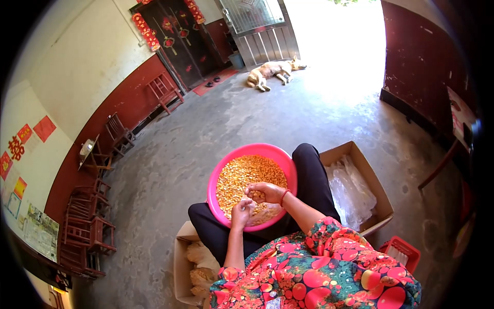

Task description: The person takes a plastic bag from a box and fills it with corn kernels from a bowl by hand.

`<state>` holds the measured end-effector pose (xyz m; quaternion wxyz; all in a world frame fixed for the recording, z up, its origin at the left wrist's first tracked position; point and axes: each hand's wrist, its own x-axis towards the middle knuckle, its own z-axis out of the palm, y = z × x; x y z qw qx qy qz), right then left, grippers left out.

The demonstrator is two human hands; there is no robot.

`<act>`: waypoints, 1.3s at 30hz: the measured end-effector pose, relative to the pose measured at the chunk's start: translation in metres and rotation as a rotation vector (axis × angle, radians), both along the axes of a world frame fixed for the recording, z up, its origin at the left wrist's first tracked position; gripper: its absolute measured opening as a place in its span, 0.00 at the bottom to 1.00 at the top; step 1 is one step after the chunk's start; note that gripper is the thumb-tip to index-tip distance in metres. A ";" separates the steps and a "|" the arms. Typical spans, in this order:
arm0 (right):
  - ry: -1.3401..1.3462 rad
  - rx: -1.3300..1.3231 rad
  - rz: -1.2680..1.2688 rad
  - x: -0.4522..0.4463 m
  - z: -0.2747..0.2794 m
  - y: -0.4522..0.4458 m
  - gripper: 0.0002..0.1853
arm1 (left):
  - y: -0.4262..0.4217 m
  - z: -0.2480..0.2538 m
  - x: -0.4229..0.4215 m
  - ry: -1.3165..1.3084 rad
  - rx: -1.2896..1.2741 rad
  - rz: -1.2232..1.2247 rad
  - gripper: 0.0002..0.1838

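Note:
A pink basin point(212, 191) full of yellow-orange corn kernels point(247, 170) rests between the person's legs. Over its lower part my left hand point(241, 212) is closed on the edge of a clear plastic bag point(265, 213). My right hand point(267, 192), with a red band at the wrist, is cupped with its fingers curled, just above the kernels and beside the left hand. Some kernels seem to lie in its palm. The bag hangs below both hands inside the basin, and its lower part is hard to make out against the corn.
On the right, a cardboard box point(381, 198) holds clear plastic bags; a red basket point(411, 252) stands behind it. Another box point(181, 268) at the lower left holds filled bags. Wooden chairs point(85, 226) line the left wall. A dog point(272, 71) lies near the doorway.

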<state>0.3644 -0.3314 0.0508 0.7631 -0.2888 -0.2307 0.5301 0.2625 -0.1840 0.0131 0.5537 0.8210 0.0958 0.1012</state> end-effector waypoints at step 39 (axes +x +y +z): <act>-1.045 -1.464 -0.648 0.001 -0.037 0.019 0.15 | 0.002 0.002 0.000 -0.117 0.057 0.075 0.12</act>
